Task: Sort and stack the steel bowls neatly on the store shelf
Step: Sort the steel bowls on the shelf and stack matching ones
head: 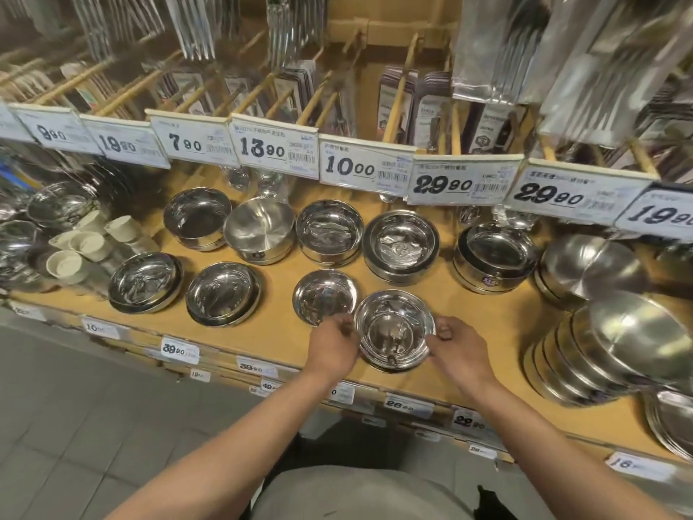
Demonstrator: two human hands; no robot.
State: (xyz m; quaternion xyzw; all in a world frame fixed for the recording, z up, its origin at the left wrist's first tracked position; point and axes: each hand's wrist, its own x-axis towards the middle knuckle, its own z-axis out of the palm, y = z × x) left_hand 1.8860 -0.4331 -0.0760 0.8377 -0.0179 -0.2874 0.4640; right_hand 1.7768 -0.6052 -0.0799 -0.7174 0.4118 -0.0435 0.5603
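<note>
A small stack of shiny steel bowls (393, 330) sits near the front edge of the wooden shelf (480, 324). My left hand (333, 347) grips its left rim and my right hand (459, 349) grips its right rim. A single steel bowl (322, 294) lies just left of the stack, touching my left fingers. Further bowl stacks stand in two rows: two at the front left (145, 281) (223, 292), and several at the back (197, 217) (258, 228) (329, 230) (400, 245) (495, 257).
Leaning stacks of wide steel bowls (615, 347) crowd the shelf's right end. White cups (80, 245) and more steel ware fill the left end. Price tags (363, 167) hang on a rail above the bowls, with packaged cutlery on pegs behind. Grey floor tiles lie below.
</note>
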